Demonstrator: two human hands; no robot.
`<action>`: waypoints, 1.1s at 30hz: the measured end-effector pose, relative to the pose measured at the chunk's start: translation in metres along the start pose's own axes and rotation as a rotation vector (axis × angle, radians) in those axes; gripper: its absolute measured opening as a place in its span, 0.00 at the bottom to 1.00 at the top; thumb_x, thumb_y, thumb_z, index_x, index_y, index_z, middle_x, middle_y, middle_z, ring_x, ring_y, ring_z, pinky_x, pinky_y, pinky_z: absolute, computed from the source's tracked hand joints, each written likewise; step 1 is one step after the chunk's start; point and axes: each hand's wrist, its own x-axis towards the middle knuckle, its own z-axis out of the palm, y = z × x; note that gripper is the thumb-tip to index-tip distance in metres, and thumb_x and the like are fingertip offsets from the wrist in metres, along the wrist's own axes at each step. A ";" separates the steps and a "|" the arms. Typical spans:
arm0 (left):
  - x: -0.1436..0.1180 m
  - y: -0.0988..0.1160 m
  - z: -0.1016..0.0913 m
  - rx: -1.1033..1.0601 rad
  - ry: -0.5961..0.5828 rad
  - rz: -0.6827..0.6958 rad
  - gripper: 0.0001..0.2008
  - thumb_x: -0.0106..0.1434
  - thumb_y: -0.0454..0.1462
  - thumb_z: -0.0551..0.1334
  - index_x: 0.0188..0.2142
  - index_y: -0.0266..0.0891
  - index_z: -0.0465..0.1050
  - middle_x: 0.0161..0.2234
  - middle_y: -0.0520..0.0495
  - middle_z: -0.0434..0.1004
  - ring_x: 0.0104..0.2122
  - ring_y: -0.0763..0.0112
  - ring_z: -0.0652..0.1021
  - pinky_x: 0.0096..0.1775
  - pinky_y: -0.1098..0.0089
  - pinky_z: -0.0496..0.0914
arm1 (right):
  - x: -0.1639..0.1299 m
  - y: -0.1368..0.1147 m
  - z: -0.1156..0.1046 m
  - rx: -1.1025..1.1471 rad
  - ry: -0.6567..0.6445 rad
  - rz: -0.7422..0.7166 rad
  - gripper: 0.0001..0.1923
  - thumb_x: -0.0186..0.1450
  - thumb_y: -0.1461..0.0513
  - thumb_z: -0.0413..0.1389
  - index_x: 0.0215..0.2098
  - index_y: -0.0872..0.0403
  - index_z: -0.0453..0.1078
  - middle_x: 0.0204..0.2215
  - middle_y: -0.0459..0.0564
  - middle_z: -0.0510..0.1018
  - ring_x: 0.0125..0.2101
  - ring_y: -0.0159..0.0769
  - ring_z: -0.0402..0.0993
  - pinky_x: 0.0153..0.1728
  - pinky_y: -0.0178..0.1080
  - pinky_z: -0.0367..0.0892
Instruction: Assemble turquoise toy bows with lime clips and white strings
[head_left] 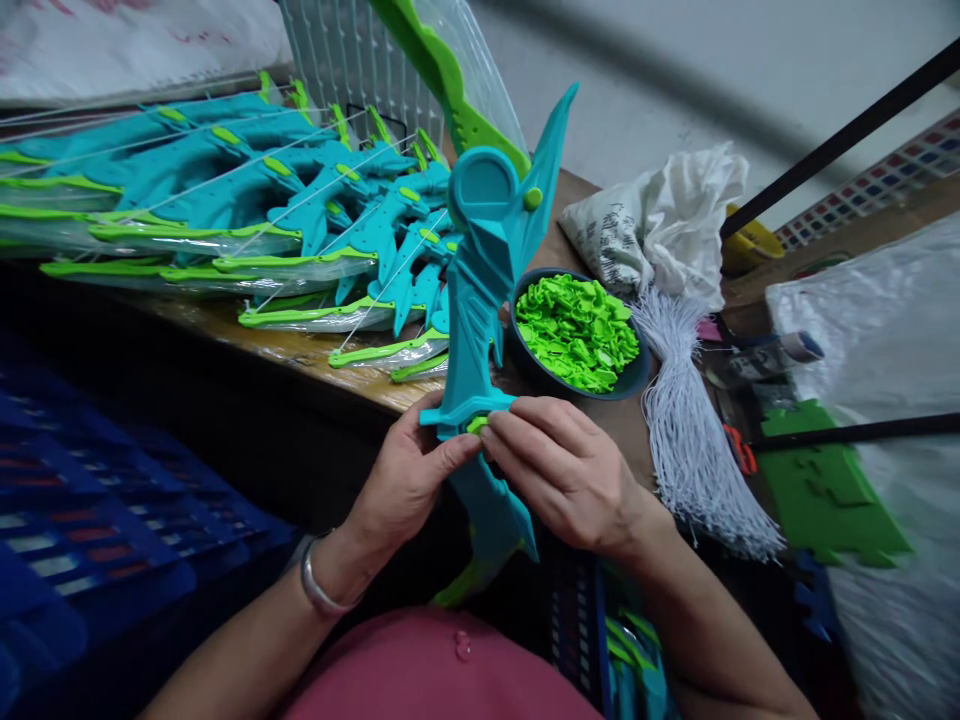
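A turquoise toy bow (pixel 480 290) with lime-green limbs stands nearly upright in front of me. My left hand (pixel 397 480) is closed around its middle from the left, with the thumb against the near side. With its fingertips pinched together, my right hand (pixel 570 475) presses a small lime-green plastic piece (pixel 477 425) against the bow's middle. The fingers partly cover that piece, so its full shape is hidden. Just beyond my right hand, a dark bowl (pixel 643 378) holds a heap of similar lime-green pieces (pixel 577 330).
Several strung toy bows (pixel 247 190) lie in overlapping rows on the table (pixel 315 372). To the right hangs a bundle of white strings (pixel 686 430), near white sacks (pixel 637 215) and a green foam mat (pixel 832 490). Blue crates (pixel 112 560) stand low on the left.
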 end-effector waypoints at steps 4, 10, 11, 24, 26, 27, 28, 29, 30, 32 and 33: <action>0.000 -0.004 0.002 0.012 0.033 0.002 0.22 0.55 0.39 0.79 0.47 0.42 0.80 0.41 0.52 0.84 0.39 0.76 0.81 0.44 0.79 0.76 | -0.004 -0.003 0.003 -0.038 0.003 0.023 0.11 0.75 0.69 0.51 0.49 0.61 0.74 0.44 0.59 0.82 0.47 0.46 0.76 0.44 0.48 0.77; 0.000 -0.008 0.000 0.070 0.046 0.010 0.22 0.56 0.40 0.78 0.48 0.40 0.79 0.42 0.49 0.84 0.39 0.73 0.81 0.43 0.77 0.76 | -0.012 -0.009 0.013 0.363 0.203 0.552 0.17 0.69 0.62 0.65 0.55 0.52 0.71 0.51 0.57 0.75 0.54 0.46 0.71 0.53 0.49 0.73; -0.001 -0.008 0.000 0.083 0.046 0.011 0.22 0.56 0.40 0.78 0.49 0.40 0.79 0.42 0.48 0.84 0.39 0.71 0.81 0.42 0.76 0.77 | -0.013 -0.007 0.012 0.500 0.195 0.666 0.22 0.68 0.59 0.67 0.57 0.51 0.70 0.53 0.56 0.74 0.54 0.45 0.71 0.54 0.48 0.72; -0.020 -0.014 0.003 0.316 0.124 0.086 0.25 0.58 0.41 0.77 0.53 0.43 0.76 0.44 0.49 0.84 0.39 0.71 0.82 0.43 0.76 0.77 | -0.014 -0.012 0.010 1.650 0.119 1.249 0.25 0.58 0.58 0.72 0.52 0.49 0.75 0.37 0.44 0.80 0.36 0.32 0.75 0.39 0.33 0.72; -0.021 -0.015 0.004 0.301 0.123 0.080 0.25 0.58 0.41 0.77 0.53 0.42 0.76 0.44 0.48 0.84 0.39 0.70 0.83 0.43 0.75 0.78 | -0.014 -0.015 0.011 1.707 0.151 1.292 0.25 0.56 0.59 0.73 0.50 0.50 0.76 0.36 0.44 0.81 0.34 0.31 0.75 0.37 0.33 0.73; -0.021 -0.016 0.005 0.291 0.122 0.078 0.25 0.58 0.41 0.77 0.53 0.42 0.76 0.44 0.48 0.84 0.39 0.70 0.82 0.43 0.75 0.78 | -0.014 -0.016 0.011 1.712 0.164 1.305 0.25 0.56 0.59 0.74 0.50 0.50 0.76 0.36 0.44 0.81 0.34 0.31 0.75 0.37 0.33 0.73; -0.021 -0.016 0.005 0.282 0.121 0.077 0.25 0.58 0.41 0.77 0.53 0.42 0.76 0.44 0.49 0.84 0.39 0.70 0.82 0.43 0.75 0.77 | -0.014 -0.018 0.011 1.710 0.178 1.313 0.25 0.56 0.59 0.74 0.50 0.50 0.76 0.36 0.44 0.81 0.34 0.31 0.76 0.37 0.33 0.73; -0.020 -0.016 0.006 0.273 0.118 0.076 0.25 0.58 0.42 0.77 0.53 0.42 0.76 0.44 0.49 0.84 0.39 0.70 0.82 0.44 0.75 0.77 | -0.014 -0.019 0.012 1.703 0.194 1.315 0.26 0.56 0.59 0.74 0.51 0.50 0.76 0.38 0.45 0.81 0.35 0.31 0.76 0.38 0.33 0.73; -0.020 -0.016 0.007 0.265 0.111 0.076 0.24 0.59 0.42 0.76 0.53 0.43 0.76 0.44 0.49 0.83 0.40 0.71 0.82 0.44 0.75 0.77 | -0.014 -0.020 0.012 1.692 0.204 1.314 0.26 0.57 0.58 0.73 0.52 0.50 0.76 0.39 0.45 0.81 0.36 0.32 0.77 0.39 0.33 0.73; -0.019 -0.017 0.009 0.252 0.098 0.083 0.24 0.59 0.42 0.76 0.53 0.43 0.76 0.45 0.50 0.83 0.40 0.72 0.81 0.45 0.76 0.77 | -0.015 -0.021 0.013 1.658 0.201 1.296 0.28 0.58 0.57 0.73 0.55 0.49 0.75 0.42 0.46 0.81 0.39 0.33 0.77 0.41 0.35 0.74; -0.019 -0.016 0.011 0.242 0.094 0.087 0.24 0.59 0.42 0.76 0.53 0.43 0.76 0.45 0.50 0.83 0.41 0.72 0.81 0.45 0.76 0.77 | -0.016 -0.022 0.015 1.622 0.202 1.274 0.29 0.59 0.56 0.72 0.56 0.49 0.73 0.44 0.47 0.81 0.40 0.34 0.78 0.42 0.36 0.74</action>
